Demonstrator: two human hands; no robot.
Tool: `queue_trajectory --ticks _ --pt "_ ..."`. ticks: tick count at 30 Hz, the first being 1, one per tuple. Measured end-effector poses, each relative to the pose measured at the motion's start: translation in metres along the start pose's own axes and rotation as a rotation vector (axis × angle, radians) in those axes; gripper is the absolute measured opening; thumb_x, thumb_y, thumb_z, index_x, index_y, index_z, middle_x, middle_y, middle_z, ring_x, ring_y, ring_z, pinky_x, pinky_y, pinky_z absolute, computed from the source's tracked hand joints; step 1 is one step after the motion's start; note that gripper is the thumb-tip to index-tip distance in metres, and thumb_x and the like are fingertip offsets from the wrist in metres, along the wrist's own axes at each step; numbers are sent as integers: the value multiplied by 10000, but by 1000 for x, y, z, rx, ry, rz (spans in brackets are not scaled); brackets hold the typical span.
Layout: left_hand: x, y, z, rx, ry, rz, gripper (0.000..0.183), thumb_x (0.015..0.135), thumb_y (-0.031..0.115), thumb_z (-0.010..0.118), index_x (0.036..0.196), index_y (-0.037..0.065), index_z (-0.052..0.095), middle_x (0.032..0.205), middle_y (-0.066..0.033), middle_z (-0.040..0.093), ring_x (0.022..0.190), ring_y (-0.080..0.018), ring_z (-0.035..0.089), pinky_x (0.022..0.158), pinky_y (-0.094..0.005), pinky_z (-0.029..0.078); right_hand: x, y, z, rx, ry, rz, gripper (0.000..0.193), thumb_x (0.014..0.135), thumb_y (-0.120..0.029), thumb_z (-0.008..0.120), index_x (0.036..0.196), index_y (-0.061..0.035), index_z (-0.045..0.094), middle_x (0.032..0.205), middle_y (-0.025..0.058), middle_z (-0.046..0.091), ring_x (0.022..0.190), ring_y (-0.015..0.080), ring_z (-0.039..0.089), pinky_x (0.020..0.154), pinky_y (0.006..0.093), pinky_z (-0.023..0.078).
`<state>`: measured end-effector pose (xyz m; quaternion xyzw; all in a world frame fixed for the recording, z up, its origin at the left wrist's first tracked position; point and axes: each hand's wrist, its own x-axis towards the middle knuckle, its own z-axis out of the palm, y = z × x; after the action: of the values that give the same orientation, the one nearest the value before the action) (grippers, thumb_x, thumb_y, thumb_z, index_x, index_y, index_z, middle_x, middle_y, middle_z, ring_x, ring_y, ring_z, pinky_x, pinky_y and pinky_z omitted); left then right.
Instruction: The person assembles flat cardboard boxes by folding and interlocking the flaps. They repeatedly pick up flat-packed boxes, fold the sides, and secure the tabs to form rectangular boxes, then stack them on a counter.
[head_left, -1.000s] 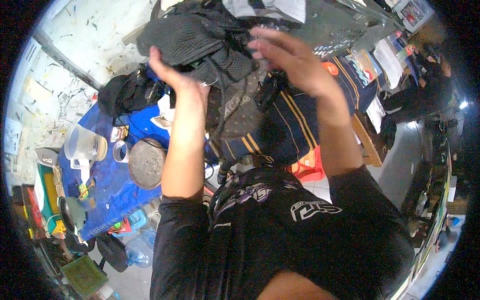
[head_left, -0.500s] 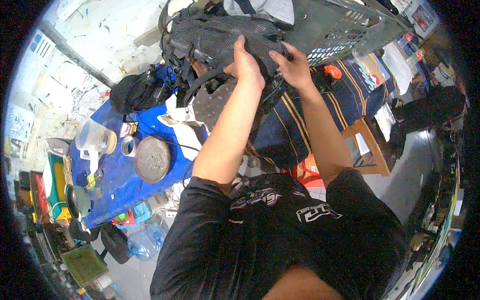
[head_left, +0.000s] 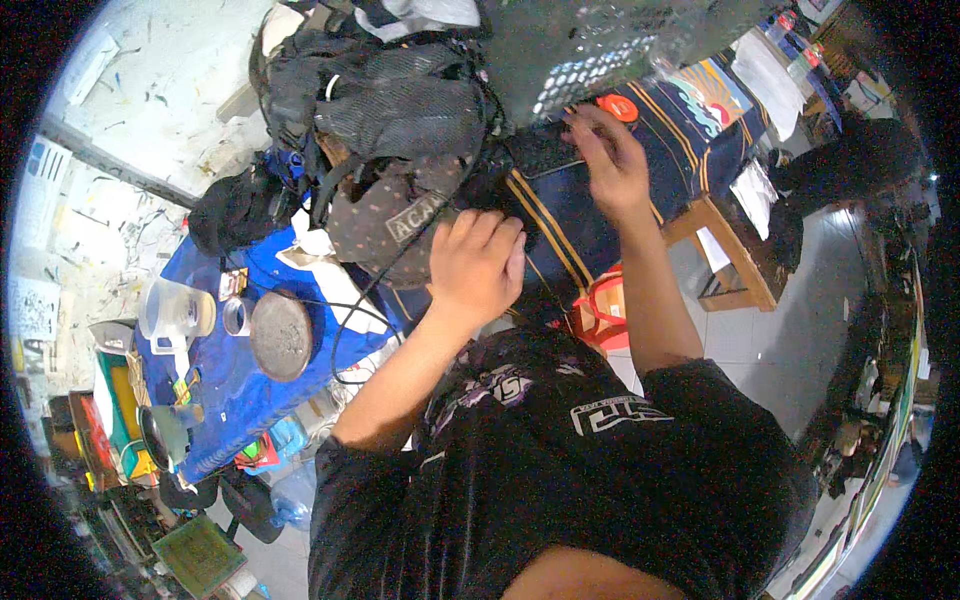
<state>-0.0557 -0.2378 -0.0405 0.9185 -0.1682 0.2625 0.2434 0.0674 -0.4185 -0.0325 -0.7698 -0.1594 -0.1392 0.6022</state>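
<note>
My left hand (head_left: 478, 265) is closed, its back up and fingers curled, close to the front of my shirt. What lies under its fingers is hidden. Right beside it is a dark spotted cap (head_left: 385, 225) with a light patch, and a thin black cable (head_left: 352, 318) loops near the wrist. My right hand (head_left: 615, 170) hovers over the dark blue striped cloth (head_left: 555, 215), its fingers bent but apart, with nothing visible in them. By its fingertips are a black keyboard-like object (head_left: 535, 152) and an orange round object (head_left: 618, 108). Beyond the cap stands a black mesh backpack (head_left: 385, 105).
A grey-green perforated basket (head_left: 560, 40) stands at the far side. On the blue-covered table (head_left: 240, 370) at left are a clear plastic jug (head_left: 172, 315), a tape roll (head_left: 237, 317) and a round grey disc (head_left: 282, 336). A wooden stool (head_left: 735, 260) stands at right.
Both hands have left the backpack: the left has come nearer my body and curled, the right has moved right over the cloth. The cap and keyboard-like object now show more fully.
</note>
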Motion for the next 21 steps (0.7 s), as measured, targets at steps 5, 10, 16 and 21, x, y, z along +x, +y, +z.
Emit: queue_trajectory --ticks 5,10,16,21 --pt "4 -15 45 511 -260 -99 292 759 145 567 1012 26 651 1175 -118 562 1183 -307 456 965 -483 346 -60 9 -79 19 78 199 317 935 -117 561 1213 34 539 1117 130 639 929 189 639 786 264 494" --pt "-13 -5 52 269 -160 -53 275 727 83 585 988 27 649 1114 -110 594 1130 -291 505 960 -474 355 -89 27 -145 28 166 297 318 930 -124 573 1206 31 545 1074 120 653 903 184 647 772 271 502" --pt "-21 8 71 342 57 -145 311 753 114 621 1052 29 606 1212 -142 550 1189 -302 473 989 -531 314 -107 24 -173 23 75 292 319 919 -110 588 1202 31 548 1066 102 644 921 169 630 789 273 500" --pt "-39 45 75 410 172 -227 714 738 260 683 1363 74 393 1401 -186 362 1283 -366 345 1016 -547 257 -127 31 -167 77 -37 168 268 869 -100 646 1112 -4 586 1021 80 641 908 148 598 807 270 479"
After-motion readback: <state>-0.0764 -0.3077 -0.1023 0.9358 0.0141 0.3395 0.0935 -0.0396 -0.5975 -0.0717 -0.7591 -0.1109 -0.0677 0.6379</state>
